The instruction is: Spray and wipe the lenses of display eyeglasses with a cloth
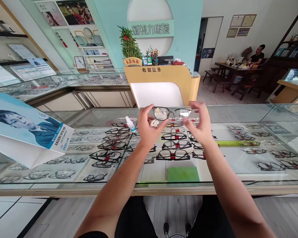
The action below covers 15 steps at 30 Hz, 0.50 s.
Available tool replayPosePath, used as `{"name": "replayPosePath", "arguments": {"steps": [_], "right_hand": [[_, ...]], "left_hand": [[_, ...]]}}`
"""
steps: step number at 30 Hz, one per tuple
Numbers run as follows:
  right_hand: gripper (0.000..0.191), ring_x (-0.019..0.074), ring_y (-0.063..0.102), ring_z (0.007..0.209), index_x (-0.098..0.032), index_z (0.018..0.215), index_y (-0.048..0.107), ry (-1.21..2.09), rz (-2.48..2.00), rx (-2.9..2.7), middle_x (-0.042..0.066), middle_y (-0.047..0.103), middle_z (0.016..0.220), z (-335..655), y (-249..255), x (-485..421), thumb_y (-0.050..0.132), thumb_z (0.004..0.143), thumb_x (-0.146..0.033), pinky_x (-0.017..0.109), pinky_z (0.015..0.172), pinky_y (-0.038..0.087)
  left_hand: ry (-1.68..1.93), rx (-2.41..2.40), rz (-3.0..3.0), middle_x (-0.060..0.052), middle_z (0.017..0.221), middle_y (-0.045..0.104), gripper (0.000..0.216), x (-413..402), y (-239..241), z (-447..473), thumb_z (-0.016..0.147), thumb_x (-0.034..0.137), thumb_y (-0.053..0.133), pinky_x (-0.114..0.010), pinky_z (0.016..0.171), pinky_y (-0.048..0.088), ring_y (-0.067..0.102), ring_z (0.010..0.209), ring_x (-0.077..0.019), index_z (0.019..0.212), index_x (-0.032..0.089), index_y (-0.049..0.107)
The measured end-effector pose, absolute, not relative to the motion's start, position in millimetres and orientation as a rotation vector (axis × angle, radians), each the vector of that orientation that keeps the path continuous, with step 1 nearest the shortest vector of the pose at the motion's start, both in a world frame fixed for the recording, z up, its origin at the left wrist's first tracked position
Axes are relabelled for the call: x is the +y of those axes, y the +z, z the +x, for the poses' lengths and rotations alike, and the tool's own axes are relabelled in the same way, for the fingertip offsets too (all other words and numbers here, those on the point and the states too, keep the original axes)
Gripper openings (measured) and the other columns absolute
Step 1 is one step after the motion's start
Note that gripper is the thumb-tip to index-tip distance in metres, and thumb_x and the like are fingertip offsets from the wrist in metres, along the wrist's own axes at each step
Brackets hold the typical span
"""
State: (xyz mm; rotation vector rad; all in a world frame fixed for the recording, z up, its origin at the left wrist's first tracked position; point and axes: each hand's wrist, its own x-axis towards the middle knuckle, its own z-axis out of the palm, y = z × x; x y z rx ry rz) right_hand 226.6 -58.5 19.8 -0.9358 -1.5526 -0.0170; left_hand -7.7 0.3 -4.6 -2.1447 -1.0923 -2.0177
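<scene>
I am looking down over a glass display counter [238,114], and both of my hands are holding up one pair of dark-framed glasses [172,114] above it. Well off to the left of the grip, a folded poster board [27,132] is resting on the glass, tilted like a tent so its printed face shows. Just left of my left hand, a small spray bottle [130,124] is standing upright on the counter, close by.

My left hand [147,127] is pinching the left end of the frame, and a small white wad, probably a cloth, though I cannot tell for sure, is tucked in its fingers. The glasses are sitting level between the two hands with the lenses facing me, which I judge is so that both lenses can be seen against the light. My right hand [200,124] is closing thumb and fingers lightly on the right end, steadying it.

Below the grip, under the glass, rows of frames [173,145] are lying on display, and a green pad [183,174] is lying nearer to me. Far beyond the grip to the right, a person [258,54] is sitting at a table.
</scene>
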Motion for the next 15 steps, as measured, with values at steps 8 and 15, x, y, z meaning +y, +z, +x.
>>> {"name": "replayPosePath", "arguments": {"steps": [8, 15], "right_hand": [[0.072, 0.0397, 0.069, 0.132, -0.028, 0.163, 0.053, -0.248, -1.066, -1.552, 0.020, 0.072, 0.148, 203.0, 4.9, -56.0, 0.076, 0.105, -0.064, 0.063, 0.111, 0.060], [0.075, 0.0401, 0.067, 0.130, -0.028, 0.168, 0.049, -0.210, -1.042, -1.498, 0.021, 0.070, 0.153, 198.3, 4.0, -61.8, 0.074, 0.107, -0.061, 0.064, 0.113, 0.058]], "left_hand": [[-2.120, -1.047, -2.019, -0.013, 0.143, 0.069, 0.076, 1.9, -6.1, -4.5, 0.094, 0.058, 0.090, -0.034, 0.072, 0.055, 0.060, 0.078, -0.0134, 0.154, 0.025, 0.059], [-2.097, -1.042, -1.979, -0.015, 0.147, 0.065, 0.076, -7.1, -3.9, 3.8, 0.099, 0.064, 0.084, -0.035, 0.077, 0.058, 0.070, 0.100, -0.0216, 0.159, 0.026, 0.055]]}}
